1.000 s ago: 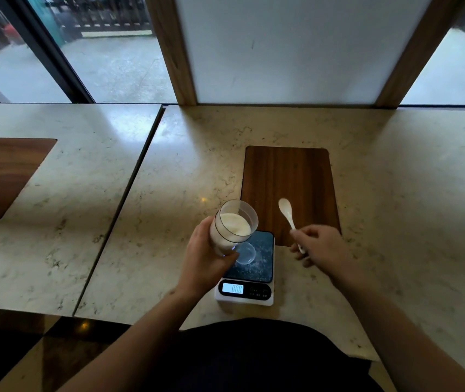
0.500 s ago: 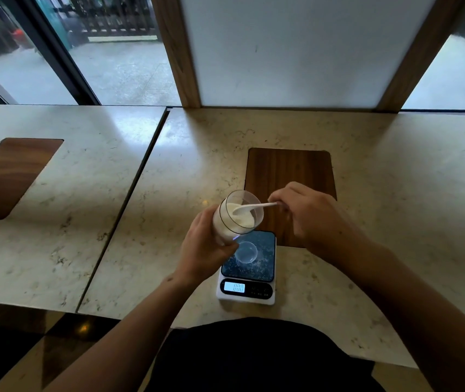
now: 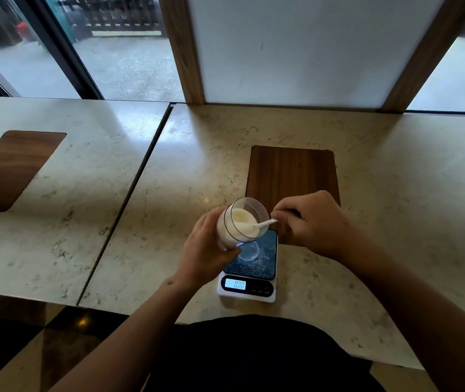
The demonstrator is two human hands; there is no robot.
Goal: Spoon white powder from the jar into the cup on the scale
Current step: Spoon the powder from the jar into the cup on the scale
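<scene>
My left hand grips a clear jar of white powder, tilted with its mouth toward the right, just above the scale. My right hand pinches the handle of a white spoon; the spoon's bowl is dug into the powder inside the jar. Below the jar, a small clear cup stands on the dark platform of a white kitchen scale, partly hidden by the jar and my left thumb. The scale's lit display reads 000.
The scale rests near the front edge of a marble table, in front of a wooden inlay. A gap divides this table from a second marble table with its own inlay at the left. Windows and wooden posts rise behind.
My right hand swung the spoon from beside the scale to the jar's mouth, then pushed its bowl down into the powder. The jar stayed tilted in my left hand.
</scene>
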